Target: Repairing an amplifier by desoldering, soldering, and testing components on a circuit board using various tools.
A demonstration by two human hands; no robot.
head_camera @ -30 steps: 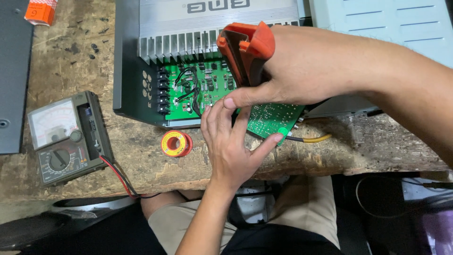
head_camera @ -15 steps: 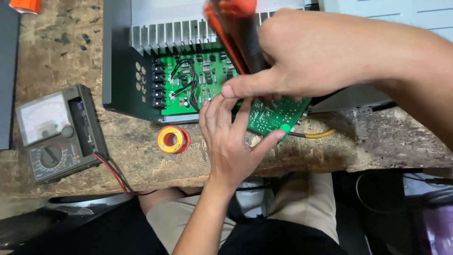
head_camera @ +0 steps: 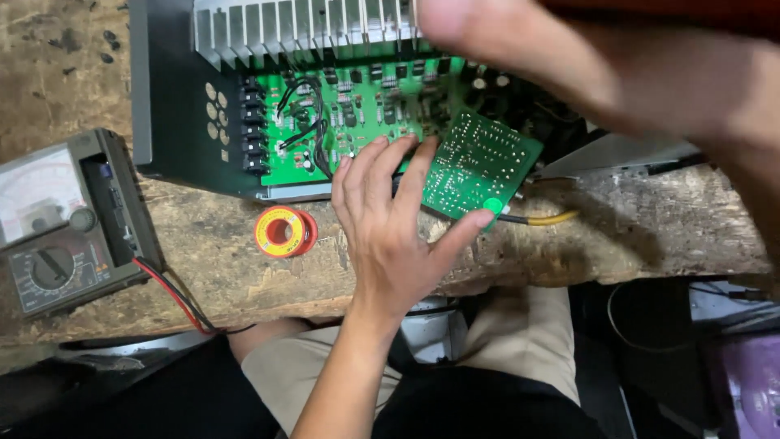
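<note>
Your left hand steadies a small green circuit board at the bench edge.

Your left hand (head_camera: 390, 236) lies spread and flat, fingers on the near edge of the small circuit board (head_camera: 479, 167), thumb hooked under its lower corner; the board tilts out of the open amplifier (head_camera: 325, 114), solder side up, over the front edge of the wooden bench (head_camera: 634, 228); your right hand (head_camera: 617, 65) hangs blurred close to the camera above the board, and you cannot tell its grip; a solder spool (head_camera: 282, 232) sits just left of your left hand; a meter (head_camera: 61, 223) with a red lead rests well left; a yellow wire (head_camera: 552, 219) runs from under the board.
</note>
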